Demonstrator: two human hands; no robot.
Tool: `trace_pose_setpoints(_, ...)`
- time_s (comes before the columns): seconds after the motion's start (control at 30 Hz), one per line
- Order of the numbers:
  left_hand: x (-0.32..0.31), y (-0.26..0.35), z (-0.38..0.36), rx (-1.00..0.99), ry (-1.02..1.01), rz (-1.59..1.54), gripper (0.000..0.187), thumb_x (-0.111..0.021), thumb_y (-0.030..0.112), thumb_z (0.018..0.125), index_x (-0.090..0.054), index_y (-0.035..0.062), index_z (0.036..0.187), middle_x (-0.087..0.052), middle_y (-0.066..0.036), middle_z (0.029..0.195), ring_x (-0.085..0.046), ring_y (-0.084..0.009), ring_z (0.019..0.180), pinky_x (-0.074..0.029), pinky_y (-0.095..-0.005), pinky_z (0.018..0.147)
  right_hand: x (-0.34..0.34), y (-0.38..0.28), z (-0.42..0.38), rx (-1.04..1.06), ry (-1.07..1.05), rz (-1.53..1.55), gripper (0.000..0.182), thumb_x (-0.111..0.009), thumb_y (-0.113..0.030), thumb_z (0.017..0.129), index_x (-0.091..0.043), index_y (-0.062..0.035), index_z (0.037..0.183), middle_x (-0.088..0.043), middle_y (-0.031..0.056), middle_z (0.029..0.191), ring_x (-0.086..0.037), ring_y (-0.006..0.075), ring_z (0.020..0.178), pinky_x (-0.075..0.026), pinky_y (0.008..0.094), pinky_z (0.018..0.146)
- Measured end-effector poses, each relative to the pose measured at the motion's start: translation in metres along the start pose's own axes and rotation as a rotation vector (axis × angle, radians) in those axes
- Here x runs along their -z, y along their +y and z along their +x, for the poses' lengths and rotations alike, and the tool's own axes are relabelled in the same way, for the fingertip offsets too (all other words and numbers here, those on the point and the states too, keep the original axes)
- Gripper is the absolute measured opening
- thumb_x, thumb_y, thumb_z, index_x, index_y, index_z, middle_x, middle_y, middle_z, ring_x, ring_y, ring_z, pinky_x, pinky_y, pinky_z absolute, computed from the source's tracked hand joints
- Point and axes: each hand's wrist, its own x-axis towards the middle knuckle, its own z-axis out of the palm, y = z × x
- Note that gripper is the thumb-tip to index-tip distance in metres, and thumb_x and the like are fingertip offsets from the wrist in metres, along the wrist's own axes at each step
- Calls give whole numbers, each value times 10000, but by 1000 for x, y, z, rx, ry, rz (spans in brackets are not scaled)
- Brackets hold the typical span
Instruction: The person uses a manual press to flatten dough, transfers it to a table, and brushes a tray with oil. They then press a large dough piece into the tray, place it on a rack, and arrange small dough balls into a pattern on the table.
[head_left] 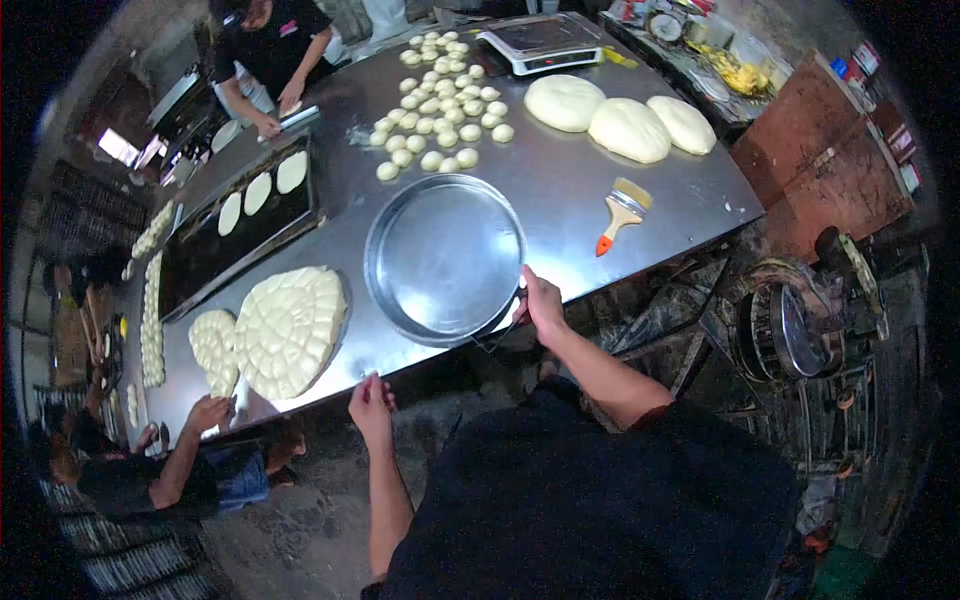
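A large round metal pan (445,255) with a low rim lies at the front edge of the steel table, its inside bare and shiny. My right hand (543,305) grips its right rim, thumb toward the top. Just in front of the table edge, left of the pan, is my left hand (373,408); its fingers are curled in and nothing shows between them. A wide brush (625,212) with an orange-tipped handle lies right of the pan. Left of the pan rests a big round slab of dough (290,335) marked into many pieces, beside a smaller one (214,347).
Several dough balls (440,100) sit behind the pan, with three large dough mounds (630,130) and a scale (540,45) to their right. A black tray (240,225) holds three flat ovals. One co-worker (270,55) stands across the table, another (175,475) at left.
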Motion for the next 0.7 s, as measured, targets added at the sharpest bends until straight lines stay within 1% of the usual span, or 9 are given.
trace_pose_setpoints(0.03,-16,-7,23,-102,13,69,359,-604,273,968,-616,-27,1166,-603,-38,772,-540,-104,619,-446,-239,555,20,-6,12,109,-102,-280,412,-635,-425,900,-603,-22,822,-551,82,605,-575,237,517,-500,389,554)
trace_pose_setpoints(0.1,-52,-16,73,-258,141,370,501,-656,336,925,-583,-52,1233,-598,-60,784,-554,-144,667,-461,-282,603,58,-29,14,659,17,-882,316,-652,-322,873,-640,-24,976,-620,126,806,-634,301,742,-520,414,715)
trace_pose_setpoints(0.17,-99,14,93,-72,138,345,690,-677,409,872,-496,-90,1313,-610,-180,898,-606,-261,859,-481,-372,791,103,-74,23,978,-26,-1045,252,-627,-162,838,-649,-71,1071,-556,156,1189,-566,332,1087,-486,471,861)
trace_pose_setpoints(0.23,-123,-19,142,-393,382,691,682,-661,377,868,-473,-89,1329,-582,-274,1062,-604,-374,979,-470,-434,870,147,-92,66,1156,106,-1352,277,-607,-116,828,-651,-93,1100,-490,167,1278,-482,365,1203,-434,535,929)
trace_pose_setpoints(0.27,-131,-24,154,-277,388,650,645,-657,329,857,-479,-94,1309,-525,-320,1179,-565,-449,1064,-455,-465,916,169,-95,91,1067,59,-1507,244,-570,-104,836,-651,-99,1067,-446,171,1323,-415,382,1268,-392,570,966)
trace_pose_setpoints(0.37,-157,-9,145,-230,519,914,615,-628,228,864,-415,-84,1350,-548,-309,1135,-567,-462,1041,-451,-490,908,220,-113,146,1044,-124,-1514,226,-624,-92,771,-643,-101,996,-464,137,1236,-455,363,1176,-411,581,900)
trace_pose_setpoints(0.57,-171,-6,142,-313,585,909,435,-628,178,868,-518,-96,1187,-598,-279,1049,-570,-453,986,-434,-504,871,253,-219,188,1093,-309,-1432,166,-655,-164,806,-660,-90,955,-575,128,1085,-601,306,999,-508,427,798)
trace_pose_setpoints(0.63,-169,1,140,-253,509,945,355,-616,156,869,-553,-102,1104,-613,-282,975,-580,-457,912,-437,-509,830,259,-286,197,662,-87,-982,244,-680,-234,842,-680,-85,1034,-667,163,1035,-655,319,921,-537,390,804)
trace_pose_setpoints(0.7,-164,-3,141,-287,516,980,308,-604,143,870,-564,-102,1051,-615,-284,939,-585,-461,872,-441,-508,816,284,-317,258,805,84,-685,322,-709,-314,854,-694,-76,1070,-710,164,919,-692,268,865,-543,357,767)
